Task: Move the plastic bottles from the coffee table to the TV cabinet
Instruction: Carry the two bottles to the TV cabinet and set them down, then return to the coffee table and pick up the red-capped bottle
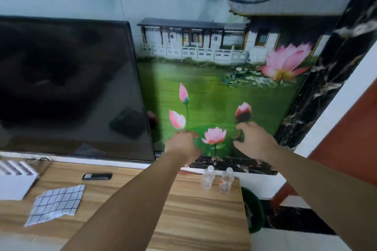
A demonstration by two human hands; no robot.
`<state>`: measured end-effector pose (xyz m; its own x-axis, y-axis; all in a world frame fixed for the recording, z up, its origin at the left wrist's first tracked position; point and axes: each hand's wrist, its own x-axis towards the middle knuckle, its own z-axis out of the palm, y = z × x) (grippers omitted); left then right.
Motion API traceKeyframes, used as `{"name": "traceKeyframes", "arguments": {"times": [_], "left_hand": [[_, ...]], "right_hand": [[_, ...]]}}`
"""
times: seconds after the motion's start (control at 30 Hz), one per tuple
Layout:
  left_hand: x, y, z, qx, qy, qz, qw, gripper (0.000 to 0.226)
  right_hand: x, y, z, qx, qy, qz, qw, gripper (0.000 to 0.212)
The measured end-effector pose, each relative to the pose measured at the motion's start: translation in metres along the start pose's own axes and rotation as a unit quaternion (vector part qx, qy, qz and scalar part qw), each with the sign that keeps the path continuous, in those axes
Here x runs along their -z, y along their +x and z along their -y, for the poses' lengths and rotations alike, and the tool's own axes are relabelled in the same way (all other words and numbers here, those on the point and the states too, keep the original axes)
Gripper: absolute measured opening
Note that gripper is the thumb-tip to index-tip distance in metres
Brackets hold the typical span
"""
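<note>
Two clear plastic bottles with white caps stand upright side by side on the wooden TV cabinet (183, 216), near its back right corner: the left bottle (207, 178) and the right bottle (226, 181). My left hand (183, 145) is raised above and behind them, fingers loosely curled, holding nothing. My right hand (255, 140) hovers to the right at the same height, fingers spread and empty. Both hands are clear of the bottles. A red shape (184, 172) peeks out under my left wrist; I cannot tell what it is.
A large black TV (67, 87) fills the left. On the cabinet lie a black remote (97, 176), a checked cloth (58, 204) and a white box (14, 185). A lotus mural covers the wall behind. A green bin (253, 212) stands past the cabinet's right edge.
</note>
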<state>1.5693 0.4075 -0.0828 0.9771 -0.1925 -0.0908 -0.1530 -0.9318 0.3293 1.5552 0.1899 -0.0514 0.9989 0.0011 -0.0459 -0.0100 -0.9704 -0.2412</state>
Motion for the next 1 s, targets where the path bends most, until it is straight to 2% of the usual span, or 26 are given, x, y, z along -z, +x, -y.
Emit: {"name": "traceKeyframes", "arguments": {"times": [0.13, 0.3, 0.43, 0.6, 0.83, 1.0], "left_hand": [[0.012, -0.015, 0.005, 0.034, 0.015, -0.029, 0.999, 0.049], [0.018, -0.037, 0.004, 0.119, 0.009, -0.085, 0.989, 0.047], [0.018, -0.068, -0.005, 0.194, 0.000, -0.133, 0.972, 0.048], [0.014, -0.130, -0.002, 0.282, -0.003, -0.157, 0.947, 0.051], [0.008, -0.263, 0.018, 0.410, 0.001, -0.208, 0.888, 0.050], [-0.008, -0.400, 0.017, 0.494, 0.000, -0.247, 0.834, 0.047]], "right_hand": [[0.007, 0.008, 0.014, 0.056, -0.002, 0.000, 0.998, 0.053], [-0.001, 0.019, 0.020, 0.144, 0.014, -0.009, 0.989, 0.053], [-0.009, 0.019, 0.024, 0.227, 0.031, 0.019, 0.973, 0.058], [-0.016, -0.002, 0.054, 0.301, 0.033, 0.053, 0.952, 0.055], [-0.035, -0.082, 0.136, 0.431, 0.056, 0.085, 0.896, 0.042], [-0.056, -0.185, 0.204, 0.544, 0.065, 0.119, 0.828, 0.042]]}}
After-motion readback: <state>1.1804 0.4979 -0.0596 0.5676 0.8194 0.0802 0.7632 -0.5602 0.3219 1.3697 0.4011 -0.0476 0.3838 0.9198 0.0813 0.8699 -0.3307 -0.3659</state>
